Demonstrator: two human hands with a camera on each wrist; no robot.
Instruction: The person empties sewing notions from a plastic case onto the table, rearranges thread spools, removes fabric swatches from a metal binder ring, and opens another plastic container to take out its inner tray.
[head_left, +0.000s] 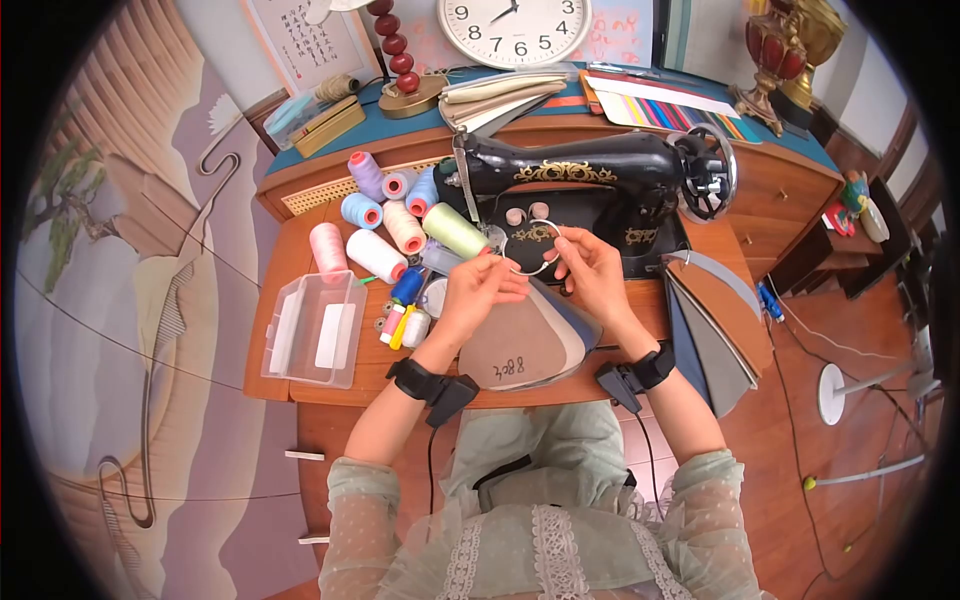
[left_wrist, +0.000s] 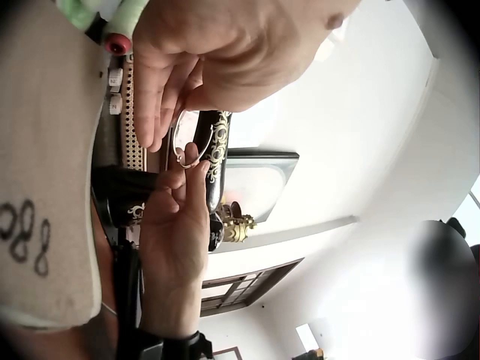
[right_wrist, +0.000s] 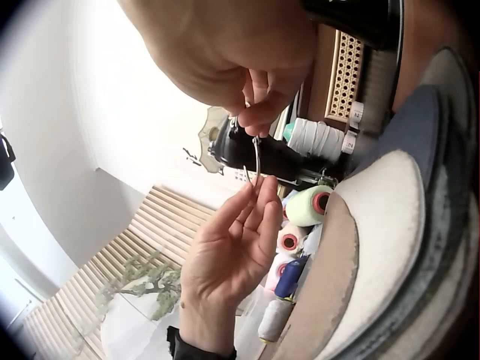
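Two hands: both meet at one metal ring [head_left: 532, 250], held above the fabric swatches [head_left: 530, 340] in front of the sewing machine [head_left: 590, 185].
Left hand [head_left: 480, 290]: fingers curled in, fingertips pinching the ring's left side; in the right wrist view the fingers [right_wrist: 251, 214] lie close together with their tips at the wire.
Right hand [head_left: 590, 268]: thumb and forefinger pinching the ring's right side, the other fingers loosely bent; the left wrist view shows its fingertips [left_wrist: 191, 161] against the ring [left_wrist: 191, 142].
Ring: thin, silvery, upright between the two hands, just above the narrow end of the swatches (whether it passes through them cannot be told).
Swatches: a fanned stack of rounded fabric pieces in tan, cream, grey and blue, lying on the wooden table [head_left: 290, 260]; the top tan one carries handwritten numerals [head_left: 508, 370].
Second swatch fan [head_left: 715, 320]: brown and grey pieces, at the table's right edge, well apart from the hands.
Thread spools [head_left: 390, 225]: pink, blue, lilac, white and pale green cones, clustered left of the machine, near the left hand.
Clear plastic box [head_left: 315, 328]: at the table's left end, beside the spools.
Wall clock [head_left: 515, 28]: propped behind the machine.
Wrists: each wears a black strap with a small camera.
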